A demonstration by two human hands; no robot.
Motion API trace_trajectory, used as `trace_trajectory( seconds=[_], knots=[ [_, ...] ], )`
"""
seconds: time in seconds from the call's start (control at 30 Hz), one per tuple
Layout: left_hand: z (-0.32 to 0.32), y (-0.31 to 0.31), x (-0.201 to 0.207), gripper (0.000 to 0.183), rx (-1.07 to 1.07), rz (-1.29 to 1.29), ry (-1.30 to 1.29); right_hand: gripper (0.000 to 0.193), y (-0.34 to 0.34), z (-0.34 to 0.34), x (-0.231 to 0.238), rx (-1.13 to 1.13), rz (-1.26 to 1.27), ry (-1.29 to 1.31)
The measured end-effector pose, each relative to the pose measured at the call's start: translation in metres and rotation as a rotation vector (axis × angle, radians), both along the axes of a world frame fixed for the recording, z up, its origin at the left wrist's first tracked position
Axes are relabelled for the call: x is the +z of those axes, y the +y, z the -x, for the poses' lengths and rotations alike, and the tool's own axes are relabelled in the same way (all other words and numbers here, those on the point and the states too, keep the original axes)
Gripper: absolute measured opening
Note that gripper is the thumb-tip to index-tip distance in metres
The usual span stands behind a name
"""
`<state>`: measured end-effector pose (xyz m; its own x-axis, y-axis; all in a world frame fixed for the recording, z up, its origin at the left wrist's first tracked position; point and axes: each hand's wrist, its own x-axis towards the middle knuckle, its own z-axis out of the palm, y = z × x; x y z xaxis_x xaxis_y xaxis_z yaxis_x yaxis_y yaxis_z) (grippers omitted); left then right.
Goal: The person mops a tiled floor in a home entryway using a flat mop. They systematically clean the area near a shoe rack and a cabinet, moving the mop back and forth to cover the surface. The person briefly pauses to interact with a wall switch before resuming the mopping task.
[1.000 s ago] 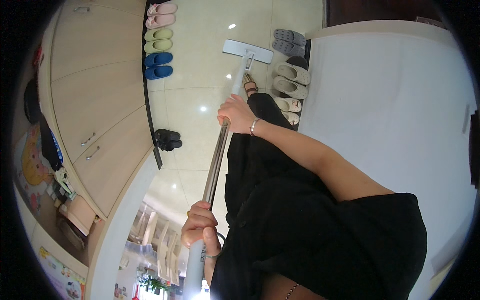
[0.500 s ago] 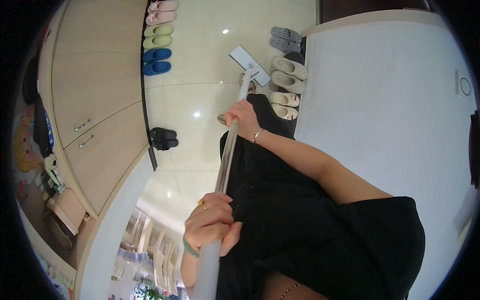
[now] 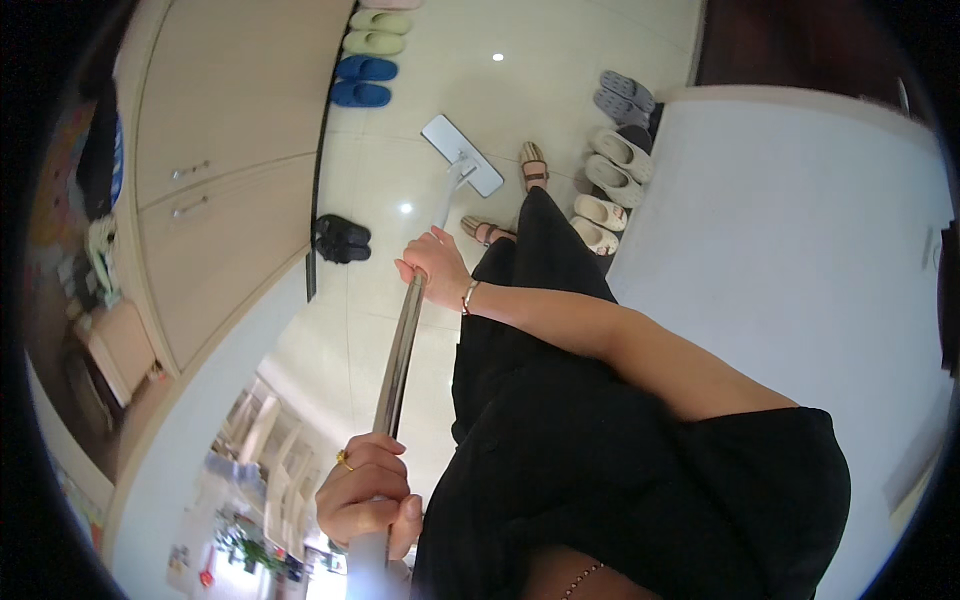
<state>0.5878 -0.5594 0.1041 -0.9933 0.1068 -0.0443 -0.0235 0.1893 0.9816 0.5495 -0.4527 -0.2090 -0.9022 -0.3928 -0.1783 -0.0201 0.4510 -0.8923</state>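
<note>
Both my hands are closed round the pole of a flat mop. My left hand, with a gold ring, grips the thick white upper end. Farther along, my right hand, with a silver bracelet at its wrist, wraps the pole where the silver tube meets the white lower shaft. The mop's flat rectangular head lies slantwise on the pale tile floor, just ahead of my feet. A striped shoe on one foot is to its right, and another is just below it.
Blue slippers and green slippers line the wooden cabinet at left, with black slippers nearer. Grey slippers and beige clogs stand along the white wall panel at right.
The mop head has moved left, away from the shoes at the right wall. Both hands have shifted left and down with the pole, and my feet now show more fully.
</note>
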Motion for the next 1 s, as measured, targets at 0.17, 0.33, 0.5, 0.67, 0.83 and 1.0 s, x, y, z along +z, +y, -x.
trace_trajectory(
  seconds=[0.17, 0.33, 0.5, 0.67, 0.83, 1.0],
  knots=[
    [-0.016, 0.007, 0.011, 0.028, 0.251, 0.030, 0.004, 0.012, -0.005, 0.008, 0.005, 0.332, 0.007, 0.043],
    [-0.001, 0.030, 0.004, 0.027, 0.312, -0.051, 0.072, 0.011, 0.021, 0.041, 0.014, 0.574, -0.032, 0.077],
    [0.033, 0.057, 0.005, 0.030, 0.175, -0.052, 0.076, 0.031, 0.052, 0.068, 0.016, 0.472, 0.060, 0.214],
    [0.061, 0.081, -0.001, 0.031, 0.168, -0.091, 0.126, 0.030, 0.074, 0.102, 0.020, 0.515, 0.084, 0.221],
    [0.079, 0.079, -0.005, 0.026, 0.170, -0.186, 0.204, 0.026, 0.088, 0.140, 0.020, 0.537, -0.001, 0.205],
    [0.108, 0.075, -0.044, 0.024, 0.170, -0.198, 0.337, 0.030, 0.098, 0.202, 0.008, 0.439, -0.036, 0.356]
  ],
)
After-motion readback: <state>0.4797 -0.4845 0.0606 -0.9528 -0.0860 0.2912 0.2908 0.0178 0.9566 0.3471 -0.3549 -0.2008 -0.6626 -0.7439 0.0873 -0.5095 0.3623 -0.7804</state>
